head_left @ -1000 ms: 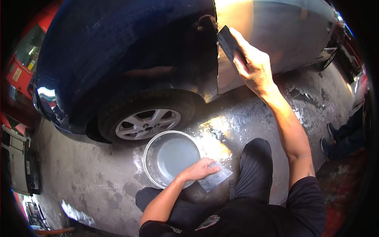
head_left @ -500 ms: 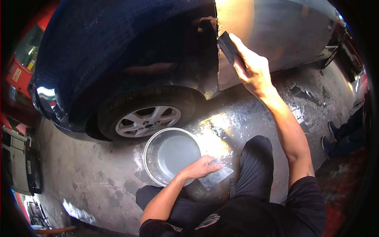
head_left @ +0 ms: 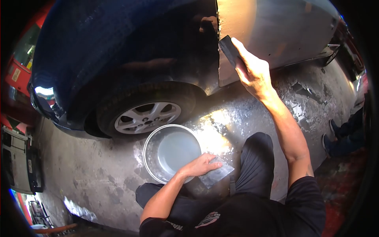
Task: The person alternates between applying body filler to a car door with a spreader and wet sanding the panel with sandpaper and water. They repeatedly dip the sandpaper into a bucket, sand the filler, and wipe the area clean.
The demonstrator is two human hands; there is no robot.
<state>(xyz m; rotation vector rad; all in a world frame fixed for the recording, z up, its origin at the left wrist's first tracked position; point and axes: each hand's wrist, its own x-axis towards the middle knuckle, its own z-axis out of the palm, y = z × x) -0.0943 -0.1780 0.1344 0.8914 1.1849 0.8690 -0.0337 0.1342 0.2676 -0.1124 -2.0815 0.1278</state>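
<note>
A crouching person's left hand (head_left: pixel 199 166) pinches 1 grey sheet (head_left: pixel 216 175) beside 1 basin (head_left: pixel 171 152) on the wet floor (head_left: pixel 244 118); farther off, the right hand (head_left: pixel 252 71) presses 1 dark block (head_left: pixel 229 49) against the car's grey panel (head_left: pixel 276 27), near 1 wheel (head_left: pixel 144 117).

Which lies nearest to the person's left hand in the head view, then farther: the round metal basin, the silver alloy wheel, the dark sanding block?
1. Round metal basin, touching the left hand.
2. Silver alloy wheel, above the basin.
3. Dark sanding block, upper right, in the right hand.

Right hand (head_left: pixel 252 71) with dark sanding block (head_left: pixel 229 50) has slid slightly downward along the door panel (head_left: pixel 276 31) edge since earlier frames.
</note>
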